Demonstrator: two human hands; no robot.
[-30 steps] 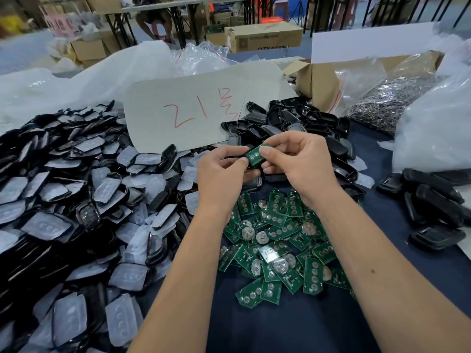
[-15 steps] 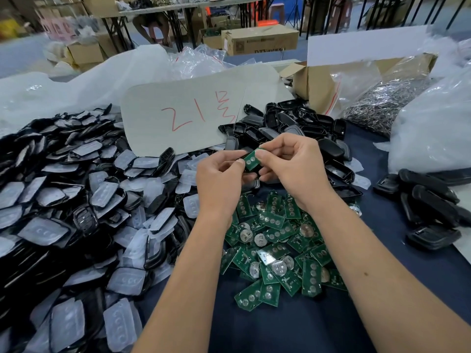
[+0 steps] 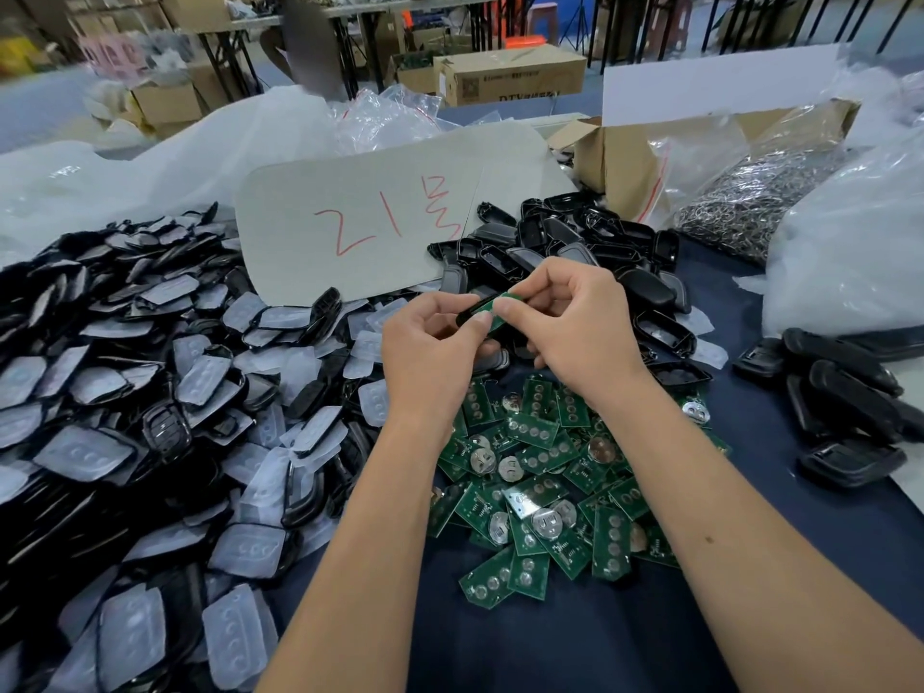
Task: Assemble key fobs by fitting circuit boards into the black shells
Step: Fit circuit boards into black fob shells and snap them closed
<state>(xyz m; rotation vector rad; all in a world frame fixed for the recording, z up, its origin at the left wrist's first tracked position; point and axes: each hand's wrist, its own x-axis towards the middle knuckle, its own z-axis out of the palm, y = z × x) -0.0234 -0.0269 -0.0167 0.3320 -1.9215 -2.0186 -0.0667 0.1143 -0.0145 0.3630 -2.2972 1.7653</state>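
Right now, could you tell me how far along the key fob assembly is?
Done: some closed fobs lie at the right. In hand: the left hand and right hand are pressing a green board into a black shell. Left: a heap of loose boards and many empty shells.

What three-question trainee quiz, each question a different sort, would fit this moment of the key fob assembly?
1. True or false: the left hand and right hand both hold the green circuit board and its black shell.
2. The loose circuit boards lie: A) in the cardboard box, B) on the dark cloth under the forearms, C) on the grey card.
3. Fill in: the red writing is on the ___ card.

Key: 1 true; 2 B; 3 grey.
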